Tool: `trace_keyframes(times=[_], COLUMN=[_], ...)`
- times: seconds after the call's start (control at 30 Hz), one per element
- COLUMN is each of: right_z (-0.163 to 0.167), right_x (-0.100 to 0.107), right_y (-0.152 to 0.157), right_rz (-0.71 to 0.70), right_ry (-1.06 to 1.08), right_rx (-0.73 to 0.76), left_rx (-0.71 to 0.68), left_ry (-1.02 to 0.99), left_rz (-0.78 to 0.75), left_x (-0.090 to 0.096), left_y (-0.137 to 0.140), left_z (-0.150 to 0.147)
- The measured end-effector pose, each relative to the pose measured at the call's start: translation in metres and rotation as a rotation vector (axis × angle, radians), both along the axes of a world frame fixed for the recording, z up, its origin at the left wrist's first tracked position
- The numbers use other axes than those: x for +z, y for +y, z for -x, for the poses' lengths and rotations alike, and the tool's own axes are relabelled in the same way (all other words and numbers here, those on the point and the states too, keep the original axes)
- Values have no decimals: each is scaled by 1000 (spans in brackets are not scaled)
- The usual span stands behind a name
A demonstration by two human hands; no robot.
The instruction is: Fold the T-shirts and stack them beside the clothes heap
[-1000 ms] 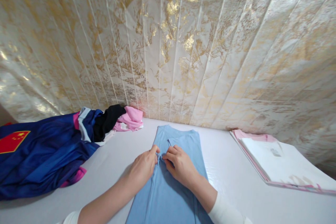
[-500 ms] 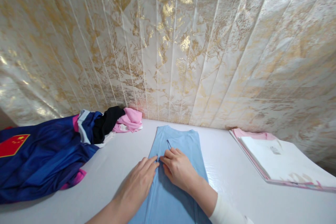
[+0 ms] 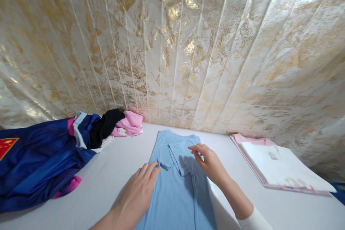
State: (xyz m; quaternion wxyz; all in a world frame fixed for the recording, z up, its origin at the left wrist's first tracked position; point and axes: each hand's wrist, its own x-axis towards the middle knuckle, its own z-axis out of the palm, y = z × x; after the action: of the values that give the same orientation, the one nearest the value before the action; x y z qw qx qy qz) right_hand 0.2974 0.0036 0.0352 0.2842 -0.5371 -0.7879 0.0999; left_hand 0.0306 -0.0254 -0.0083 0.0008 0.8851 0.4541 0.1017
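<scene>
A light blue shirt (image 3: 175,194) lies lengthwise in front of me, its sides folded inward and its neckline at the far end. One short sleeve (image 3: 182,158) lies across the upper middle, its dark-edged opening facing left. My left hand (image 3: 141,183) rests along the shirt's left edge, fingers stretched out, with the fingertips touching a small bunched bit of blue cloth (image 3: 164,165). My right hand (image 3: 208,160) hovers over the shirt's right edge beside that sleeve, fingers bent and apart, holding nothing.
To the left lies a heap with a dark blue garment (image 3: 40,165), a black cloth (image 3: 106,127) and a pink cloth (image 3: 132,124). A stack of folded white and pink shirts (image 3: 285,165) sits on the right. Behind the white table (image 3: 118,154) hangs a gold-patterned silvery curtain (image 3: 175,61).
My right hand has let go of the sleeve and moved right and up. The sleeve now lies spread across the shirt. My left hand has shifted slightly left and down.
</scene>
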Motion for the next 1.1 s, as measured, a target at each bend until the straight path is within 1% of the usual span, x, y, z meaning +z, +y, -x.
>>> trace_keyframes(times=[0.07, 0.13, 0.2, 0.27, 0.33, 0.4, 0.47, 0.57, 0.63, 0.7, 0.8, 0.97, 1.1], right_z=[-1, 4, 10, 10, 7, 4, 4, 9, 12, 15, 15, 13, 13], right_x=[-7, -16, -22, -24, -26, -32, -42, -56, -60, -59, -57, -58, -61], right_y=[-10, -18, -22, -21, -19, -17, -16, -18, -19, -20, -20, -21, -25], right_rz=[33, 44, 29, -10, -50, -59, -41, 10, 52, 86, 102, 61, -4], right_ry=[-21, -68, -84, -50, -8, -30, -130, -310, -375, -406, -422, -380, -332], right_rx=[3, 14, 18, 10, -9, -24, -38, -70, -98, -118, -139, -157, -162], left_rx=[1, -35, -90, -128, -120, -71, -44, -66, -72, -78, -97, -99, -174], left_ry=[12, -3, -24, -37, -52, -82, -103, -79, -52, -33, -11, -15, -35], left_rz=[-6, -8, -1, 2, -15, -54, -94, -136, -162, -177, -154, -91, -115], left_x=[4, 7, 9, 8, 4, -3, -10, -17, -17, -16, -14, -9, -12], left_y=[0, -1, 1, 4, 11, 20, 28, 32, 28, 21, 9, -7, -23], left_z=[-6, -14, -20, -22, -16, -5, 8, 21, 23, 22, 20, 28, 36])
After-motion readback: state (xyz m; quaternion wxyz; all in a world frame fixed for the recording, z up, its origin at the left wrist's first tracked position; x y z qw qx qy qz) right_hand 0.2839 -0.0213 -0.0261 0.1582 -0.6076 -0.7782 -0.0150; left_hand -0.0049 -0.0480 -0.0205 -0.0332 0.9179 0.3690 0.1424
